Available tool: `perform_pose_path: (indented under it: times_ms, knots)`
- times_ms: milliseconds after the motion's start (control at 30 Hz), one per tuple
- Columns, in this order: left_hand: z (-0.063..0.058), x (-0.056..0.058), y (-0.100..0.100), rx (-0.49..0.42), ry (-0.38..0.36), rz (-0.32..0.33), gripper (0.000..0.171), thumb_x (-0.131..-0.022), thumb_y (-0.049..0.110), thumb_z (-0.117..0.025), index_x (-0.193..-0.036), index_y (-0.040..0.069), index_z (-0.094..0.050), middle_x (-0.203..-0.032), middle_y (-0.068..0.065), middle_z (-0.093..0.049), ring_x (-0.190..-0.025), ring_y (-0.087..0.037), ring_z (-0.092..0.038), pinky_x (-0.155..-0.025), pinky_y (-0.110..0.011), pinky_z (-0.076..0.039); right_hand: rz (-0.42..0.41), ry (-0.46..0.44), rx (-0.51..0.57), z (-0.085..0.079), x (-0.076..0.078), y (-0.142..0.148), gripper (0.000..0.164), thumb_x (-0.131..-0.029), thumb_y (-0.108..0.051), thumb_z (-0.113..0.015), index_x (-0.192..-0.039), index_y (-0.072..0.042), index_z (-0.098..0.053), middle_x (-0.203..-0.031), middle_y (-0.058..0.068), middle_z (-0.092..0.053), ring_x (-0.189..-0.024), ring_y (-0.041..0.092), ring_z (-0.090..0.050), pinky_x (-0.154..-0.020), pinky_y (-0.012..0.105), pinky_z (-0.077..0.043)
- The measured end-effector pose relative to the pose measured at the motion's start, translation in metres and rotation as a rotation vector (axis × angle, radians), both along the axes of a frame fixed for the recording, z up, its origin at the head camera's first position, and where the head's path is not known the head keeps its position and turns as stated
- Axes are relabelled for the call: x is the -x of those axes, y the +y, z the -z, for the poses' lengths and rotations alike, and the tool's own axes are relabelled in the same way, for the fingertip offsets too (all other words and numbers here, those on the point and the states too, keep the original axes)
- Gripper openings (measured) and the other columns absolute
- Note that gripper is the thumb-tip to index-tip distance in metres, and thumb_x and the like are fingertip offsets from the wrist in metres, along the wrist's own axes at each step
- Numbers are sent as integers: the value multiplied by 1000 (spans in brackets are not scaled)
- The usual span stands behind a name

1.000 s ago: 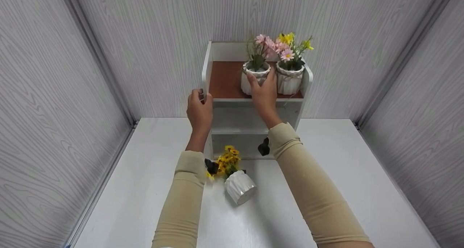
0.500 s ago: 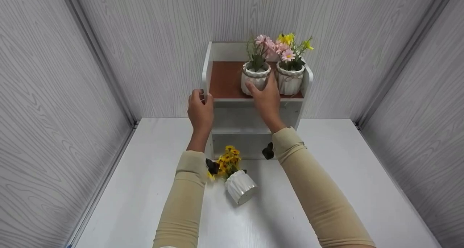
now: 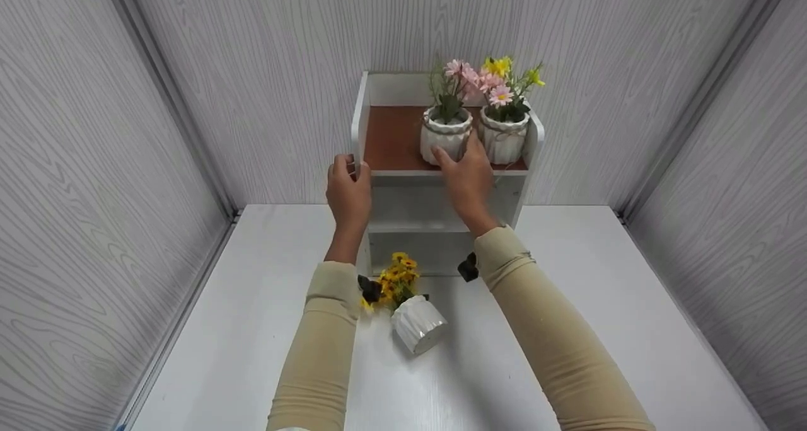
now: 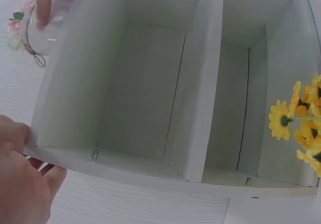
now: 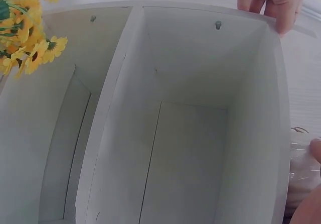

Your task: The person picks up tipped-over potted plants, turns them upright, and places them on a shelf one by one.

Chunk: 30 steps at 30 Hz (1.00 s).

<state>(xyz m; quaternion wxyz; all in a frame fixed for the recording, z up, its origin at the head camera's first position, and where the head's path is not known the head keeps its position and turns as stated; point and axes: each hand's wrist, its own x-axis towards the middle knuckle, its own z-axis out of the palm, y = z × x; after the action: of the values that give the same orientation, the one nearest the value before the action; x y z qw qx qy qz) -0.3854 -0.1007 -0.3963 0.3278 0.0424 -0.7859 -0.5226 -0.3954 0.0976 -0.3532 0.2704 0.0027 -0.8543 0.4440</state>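
A white ribbed flowerpot with pink flowers stands on the red-brown top board of a white shelf unit. My right hand holds this pot low down, thumb on its front and fingers along its right side. At the unit's left edge, my left hand grips the side panel, with the fingers curled around it in the left wrist view. A second white pot with pink and yellow flowers is close on the right. On the table below, a white pot of yellow flowers lies tipped over.
Under the top board the unit has two open compartments, with small metal pegs on the inner side. The unit stands at the back of a white table. Wood-grain panels rise behind and at both sides.
My right hand has slid down the pot, from near its rim toward its base, and slightly right. The pot has shifted very slightly right. My left hand stays at the side panel.
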Motion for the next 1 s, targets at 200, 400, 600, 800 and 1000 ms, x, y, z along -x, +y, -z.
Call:
perform_pose_path:
  times_ms: [200, 400, 600, 800, 1000]
  knots:
    - [0, 0, 1, -3, 2, -2, 26, -103, 28, -55, -120, 9, -59, -116, -9, -63, -108, -22, -64, -87, -37, -56, 10, 10, 17, 2, 0, 1, 89, -90, -51, -72, -156, -5, -34, -157, 12, -44, -145, 25, -42, -118, 39, -35]
    - [-2, 2, 0, 10, 6, -16, 25, -104, 28, -55, -119, 8, -58, -116, -10, -63, -108, -22, -65, -87, -37, -56, -8, 61, 11, 5, -3, 4, 87, -89, -48, -74, -155, -5, -36, -153, 13, -48, -143, 25, -44, -117, 41, -36]
    - [-2, 1, 1, -12, -8, 11, 25, -104, 29, -54, -119, 9, -57, -118, -9, -61, -109, -22, -63, -87, -38, -55, -44, 72, -21, 9, -15, 15, 86, -90, -47, -74, -155, -5, -36, -155, 13, -45, -145, 25, -41, -118, 41, -35]
    - [1, -1, 1, -15, -10, 5, 24, -103, 28, -55, -118, 9, -58, -116, -9, -62, -107, -22, -64, -86, -38, -55, -98, 128, -75, 15, -32, 26, 83, -91, -46, -73, -153, -3, -39, -155, 15, -45, -144, 28, -41, -117, 44, -35]
    - [0, 1, 0, -5, 5, -5, 26, -104, 28, -54, -118, 8, -58, -117, -11, -62, -109, -24, -65, -88, -39, -55, -158, 150, -157, 20, -60, 33, 82, -91, -47, -73, -152, -3, -42, -153, 16, -47, -142, 31, -45, -114, 49, -39]
